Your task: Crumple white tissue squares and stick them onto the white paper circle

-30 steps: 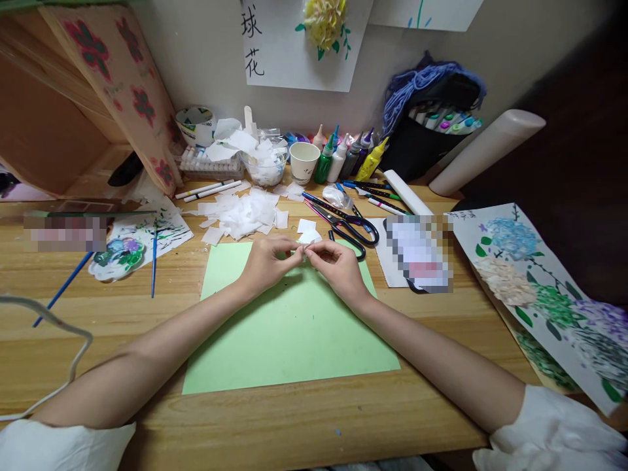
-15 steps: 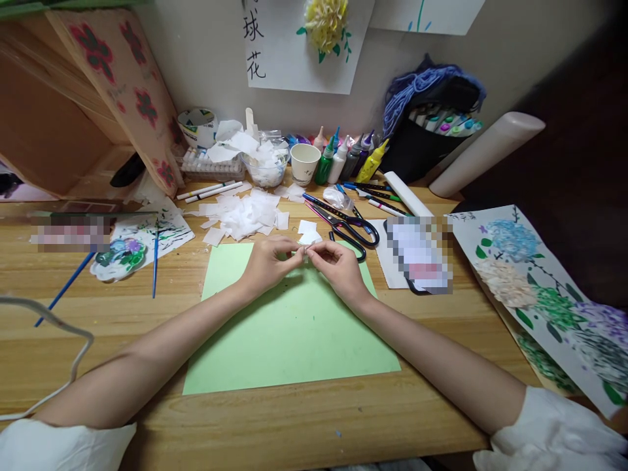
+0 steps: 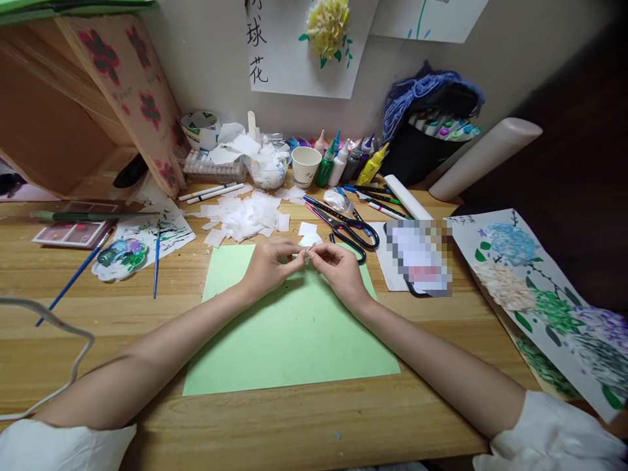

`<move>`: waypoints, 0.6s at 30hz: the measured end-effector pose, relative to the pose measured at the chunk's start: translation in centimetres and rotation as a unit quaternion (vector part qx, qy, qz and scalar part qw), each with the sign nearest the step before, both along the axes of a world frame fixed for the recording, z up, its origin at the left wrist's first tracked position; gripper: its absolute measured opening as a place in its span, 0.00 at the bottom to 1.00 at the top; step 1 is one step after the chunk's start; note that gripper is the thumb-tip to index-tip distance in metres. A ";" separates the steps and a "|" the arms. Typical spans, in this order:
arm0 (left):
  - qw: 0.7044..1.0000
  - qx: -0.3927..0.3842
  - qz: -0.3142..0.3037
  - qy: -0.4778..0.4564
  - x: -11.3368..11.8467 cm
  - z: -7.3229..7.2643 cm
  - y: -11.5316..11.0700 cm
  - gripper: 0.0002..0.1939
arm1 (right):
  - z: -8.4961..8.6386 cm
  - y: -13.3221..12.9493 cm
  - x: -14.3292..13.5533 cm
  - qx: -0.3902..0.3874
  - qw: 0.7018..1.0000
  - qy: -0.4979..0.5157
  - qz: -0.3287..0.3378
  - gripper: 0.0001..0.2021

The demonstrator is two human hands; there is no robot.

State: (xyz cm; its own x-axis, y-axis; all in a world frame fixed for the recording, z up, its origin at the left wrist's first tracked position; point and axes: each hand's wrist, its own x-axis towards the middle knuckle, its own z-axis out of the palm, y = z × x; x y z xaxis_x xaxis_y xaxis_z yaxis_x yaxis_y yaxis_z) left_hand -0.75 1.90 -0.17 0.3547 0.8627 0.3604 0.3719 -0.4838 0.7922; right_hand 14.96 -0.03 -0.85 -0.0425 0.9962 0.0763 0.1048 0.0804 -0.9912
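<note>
Above the upper part of a green paper sheet (image 3: 294, 333), my left hand (image 3: 272, 265) and my right hand (image 3: 338, 265) meet fingertip to fingertip. Both are closed in a pinch on a small bit of white paper (image 3: 307, 250), mostly hidden by the fingers. Just beyond the fingertips lie a few white paper squares (image 3: 308, 230). A loose heap of similar white paper pieces (image 3: 245, 216) spreads to the left. Black-handled scissors (image 3: 350, 232) rest beyond my right hand.
Along the wall stand a paper cup (image 3: 305, 167), a bowl of white scraps (image 3: 268, 167) and several paint bottles (image 3: 338, 163). A phone (image 3: 417, 258) lies right of the sheet, beside a flower picture (image 3: 540, 294). Brushes and a paint palette (image 3: 120, 258) lie left.
The camera view has shifted very slightly, so the background sits a little lower. Both hands keep their pinch in nearly the same place, with only small fingertip movement.
</note>
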 end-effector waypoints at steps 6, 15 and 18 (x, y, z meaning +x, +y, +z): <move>1.000 0.007 0.003 0.008 0.0 0.0 0.0 0.10 | 0.1 0.0 0.1 0.003 1.000 0.009 0.001 0.08; 1.000 0.011 0.004 0.009 0.0 -0.1 0.1 0.10 | -0.2 -0.1 0.0 0.011 1.000 0.008 -0.002 0.07; 1.000 0.014 0.005 0.013 0.0 -0.1 0.1 0.10 | -0.2 -0.1 -0.1 0.007 1.000 0.012 -0.004 0.07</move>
State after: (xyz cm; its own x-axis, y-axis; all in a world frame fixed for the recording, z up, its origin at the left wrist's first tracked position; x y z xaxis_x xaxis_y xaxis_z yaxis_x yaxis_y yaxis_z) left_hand -0.72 1.97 -0.24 0.3560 0.8556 0.3758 0.3972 -0.5025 0.7679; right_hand 14.90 -0.12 -1.02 -0.0325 0.9952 0.0918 0.0821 0.0942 -0.9922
